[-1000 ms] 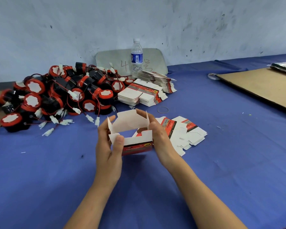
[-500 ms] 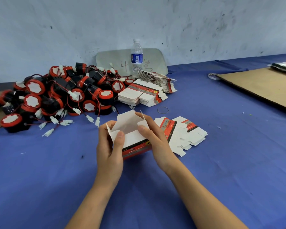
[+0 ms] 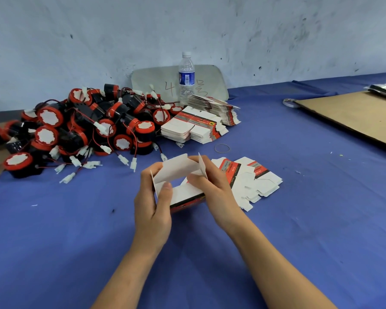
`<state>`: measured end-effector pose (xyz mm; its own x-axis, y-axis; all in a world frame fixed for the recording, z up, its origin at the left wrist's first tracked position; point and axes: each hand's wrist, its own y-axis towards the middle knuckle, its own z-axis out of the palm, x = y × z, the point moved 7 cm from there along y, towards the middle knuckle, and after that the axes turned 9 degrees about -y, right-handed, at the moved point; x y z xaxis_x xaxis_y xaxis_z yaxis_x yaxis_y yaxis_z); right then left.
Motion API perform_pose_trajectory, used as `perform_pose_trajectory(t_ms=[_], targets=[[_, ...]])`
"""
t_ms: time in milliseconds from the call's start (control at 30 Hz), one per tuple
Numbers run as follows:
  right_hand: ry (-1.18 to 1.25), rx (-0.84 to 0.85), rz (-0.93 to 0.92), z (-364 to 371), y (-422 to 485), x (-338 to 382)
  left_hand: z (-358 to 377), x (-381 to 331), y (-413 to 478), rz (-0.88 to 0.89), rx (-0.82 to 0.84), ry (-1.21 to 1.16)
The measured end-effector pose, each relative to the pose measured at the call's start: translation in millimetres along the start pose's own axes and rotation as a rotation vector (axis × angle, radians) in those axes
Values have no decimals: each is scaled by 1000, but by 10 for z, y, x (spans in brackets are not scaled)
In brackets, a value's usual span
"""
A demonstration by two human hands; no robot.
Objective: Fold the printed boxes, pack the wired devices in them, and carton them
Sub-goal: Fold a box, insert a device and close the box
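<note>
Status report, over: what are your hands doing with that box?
Left hand and right hand grip the box, flaps open. Devices piled behind, unpacked. Nothing blocking.

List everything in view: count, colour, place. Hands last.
half-folded box: one, white-red, held at centre
loose flat boxes: few, white-red, right of it
wired devices: many, black-red, piled rear left
flat box stacks: several, white-red, beside the pile
water bottle: one, clear, blue label, by wall
board: one, grey, behind bottle
blue cloth: one, covers table
rubber band: one, thin, on cloth
cardboard sheet: one, brown, far right
left hand: grips box
right hand: pinches its flap
</note>
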<state>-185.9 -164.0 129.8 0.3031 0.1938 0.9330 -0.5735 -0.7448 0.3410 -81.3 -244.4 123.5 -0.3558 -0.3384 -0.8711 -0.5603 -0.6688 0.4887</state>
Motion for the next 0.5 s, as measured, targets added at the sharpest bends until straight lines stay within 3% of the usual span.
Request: perform_pose_trajectory(t_ms=[267, 500], targets=[[-104, -12, -72, 17, -27, 33, 0, 49, 9, -25, -17, 53], [-150, 85, -105, 69, -43, 99, -37, 35, 9, -62, -44, 86]])
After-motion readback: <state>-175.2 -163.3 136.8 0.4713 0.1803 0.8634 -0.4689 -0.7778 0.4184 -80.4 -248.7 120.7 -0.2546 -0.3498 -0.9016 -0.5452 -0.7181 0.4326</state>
